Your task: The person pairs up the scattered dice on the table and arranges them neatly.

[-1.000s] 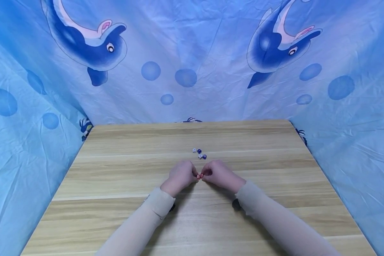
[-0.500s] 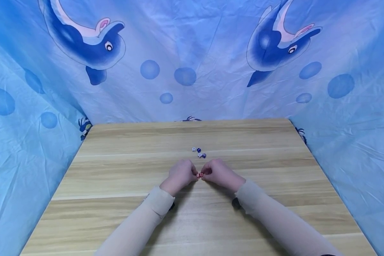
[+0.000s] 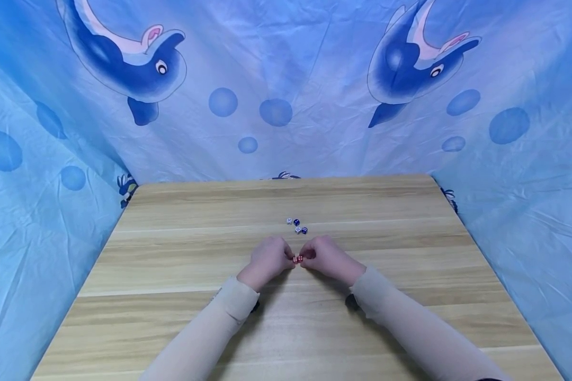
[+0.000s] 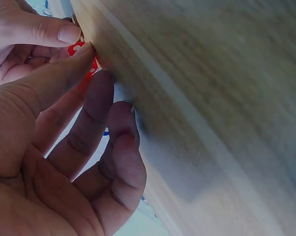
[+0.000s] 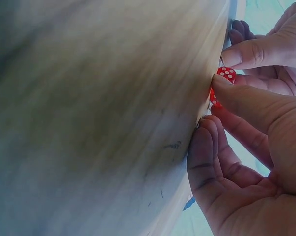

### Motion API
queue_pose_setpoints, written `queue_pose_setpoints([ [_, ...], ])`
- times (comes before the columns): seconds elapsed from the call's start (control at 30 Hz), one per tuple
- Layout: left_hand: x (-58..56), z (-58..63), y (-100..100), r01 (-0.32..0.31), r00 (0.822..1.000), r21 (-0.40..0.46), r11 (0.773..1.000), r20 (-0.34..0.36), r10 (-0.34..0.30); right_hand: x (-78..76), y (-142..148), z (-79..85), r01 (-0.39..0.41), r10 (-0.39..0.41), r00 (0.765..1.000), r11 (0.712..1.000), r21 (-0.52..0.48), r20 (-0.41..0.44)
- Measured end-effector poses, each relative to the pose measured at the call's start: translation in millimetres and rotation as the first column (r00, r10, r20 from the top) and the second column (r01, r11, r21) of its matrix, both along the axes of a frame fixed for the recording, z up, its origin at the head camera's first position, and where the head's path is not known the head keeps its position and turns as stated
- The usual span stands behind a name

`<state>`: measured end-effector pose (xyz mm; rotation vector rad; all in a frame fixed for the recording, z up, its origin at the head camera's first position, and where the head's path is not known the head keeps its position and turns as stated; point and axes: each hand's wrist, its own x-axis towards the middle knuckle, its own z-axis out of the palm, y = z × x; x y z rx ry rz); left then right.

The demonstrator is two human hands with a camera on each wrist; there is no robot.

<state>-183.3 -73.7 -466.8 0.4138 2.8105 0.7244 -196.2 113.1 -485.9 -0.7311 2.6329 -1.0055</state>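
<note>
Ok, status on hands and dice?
Left hand pinches one red die, right hand another red die. Reds side by side. White dice, blue dice beyond, likely not obstructing.

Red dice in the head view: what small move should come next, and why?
Probably ease the left hand and right hand off the red dice: both pinch the pair from opposite sides, and the dice already look side by side, low by the table.
</note>
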Motion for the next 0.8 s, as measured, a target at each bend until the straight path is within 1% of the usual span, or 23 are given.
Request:
queue_pose_setpoints([
  [0.27, 0.0, 1.5, 0.6, 0.006, 1.0, -0.004, 1.0, -0.006, -0.006, 0.0, 0.6, -3.0, -0.005, 0.004, 1.0, 1.0, -0.004, -0.027],
  [0.5, -1.6, 1.0, 0.5, 0.005, 1.0, -0.012, 1.0, -0.01, -0.005, -1.1, 0.7, -3.8, 0.004, -0.004, 1.0, 1.0, 0.006, -0.027],
  [0.8, -2.3, 1.0, 0.8, 0.007, 1.0, -0.004, 1.0, -0.002, -0.007, 0.0, 0.0, -0.3, 0.016, -0.016, 1.0, 1.0, 0.012, -0.015],
])
